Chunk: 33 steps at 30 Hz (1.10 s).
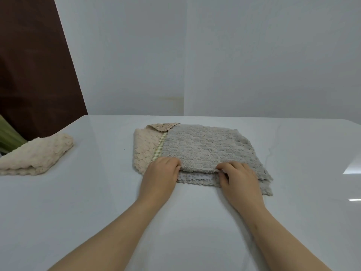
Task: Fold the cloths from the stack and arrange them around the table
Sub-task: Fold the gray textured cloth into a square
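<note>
**Both hands take the near hem of the top cloth**

A person's left hand (162,173) and right hand (238,178) meet the near hem of a grey cloth (207,147), the top layer of the stack (195,178) at mid-worktop (175,231). Each grip is closed on that hem, the fingers curled over its edge and the knuckles turned to the camera. Whether the thumbs sit beneath the hem cannot be told.

The cloth stretches away from the hands toward the far wall. Its long axis runs left to right, in line with the hem held between the two grips. The left hand sits at the near left corner. The right hand sits short of the right corner, with cloth showing beyond it on that side. Neither hand is plainly the nearer, so any fold looks likely to carry the hem forward and away from the body.

No tray or basket shows. The stack itself holds the rest: a beige cloth (142,151) juts out to the left, a green-dotted strip (160,147) shows along the grey cloth's left edge, and a pale dotted layer (195,177) peeks out below the hem between the hands. A folded cream cloth (37,155) lies well apart at the worktop's left edge, which suggests the task is under way with several cloths left to fold.
</note>
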### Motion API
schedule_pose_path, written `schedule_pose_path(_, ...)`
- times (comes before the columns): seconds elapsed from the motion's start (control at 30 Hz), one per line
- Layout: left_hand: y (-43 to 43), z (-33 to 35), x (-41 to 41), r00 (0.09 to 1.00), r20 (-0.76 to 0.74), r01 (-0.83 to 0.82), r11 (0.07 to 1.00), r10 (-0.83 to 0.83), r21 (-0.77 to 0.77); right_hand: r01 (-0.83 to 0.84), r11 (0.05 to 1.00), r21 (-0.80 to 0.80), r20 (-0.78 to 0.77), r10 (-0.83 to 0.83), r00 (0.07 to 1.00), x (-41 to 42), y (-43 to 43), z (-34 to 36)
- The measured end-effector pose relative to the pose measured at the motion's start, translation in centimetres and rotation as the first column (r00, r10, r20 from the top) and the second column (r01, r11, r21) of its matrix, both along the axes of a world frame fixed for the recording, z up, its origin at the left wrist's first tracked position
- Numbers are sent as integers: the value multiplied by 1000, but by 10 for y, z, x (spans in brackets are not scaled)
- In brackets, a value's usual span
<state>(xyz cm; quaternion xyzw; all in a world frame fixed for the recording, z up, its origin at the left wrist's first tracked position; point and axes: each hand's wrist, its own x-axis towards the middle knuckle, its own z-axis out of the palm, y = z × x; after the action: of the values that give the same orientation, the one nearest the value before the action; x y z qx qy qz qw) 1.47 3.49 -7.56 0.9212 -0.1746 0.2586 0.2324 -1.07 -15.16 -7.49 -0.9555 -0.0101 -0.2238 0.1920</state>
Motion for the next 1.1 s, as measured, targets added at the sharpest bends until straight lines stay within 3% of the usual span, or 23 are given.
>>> schedule_pose_path(0.17, 5, 0, 1, 1000, 22, -3, 992, 6, -125, 77, 995, 62, 17, -79, 997, 4, -9, -2)
schedule_pose_path(0.37, 0, 0, 9, 998, 46, 45, 996, -42, -76, 73, 997, 37, -23, -72, 997, 7, -11, 0)
schedule_pose_path(0.5, -1, 0, 13, 1000, 8, 23, 982, -21, -188, 75, 996, 57, -20, -74, 997, 7, -12, 2)
schedule_pose_path(0.7, 1, -2, 18, 996, -90, -30, 988, 16, -154, 115, 990, 86, -17, -114, 993, 7, -12, 1)
schedule_pose_path(0.87, 3, 4, 15, 993, -98, -86, 968, 64, -237, 202, 975, 92, -11, -202, 979, 2, -20, 4)
schedule_pose_path(0.97, -5, 19, 9, 995, -96, -63, 902, 24, -426, 260, 960, 102, 11, -262, 965, 3, -21, 6)
schedule_pose_path(1.1, -16, 37, 10, 972, -210, -77, 704, -105, -706, 211, 962, 172, 48, -222, 974, 6, -18, 7)
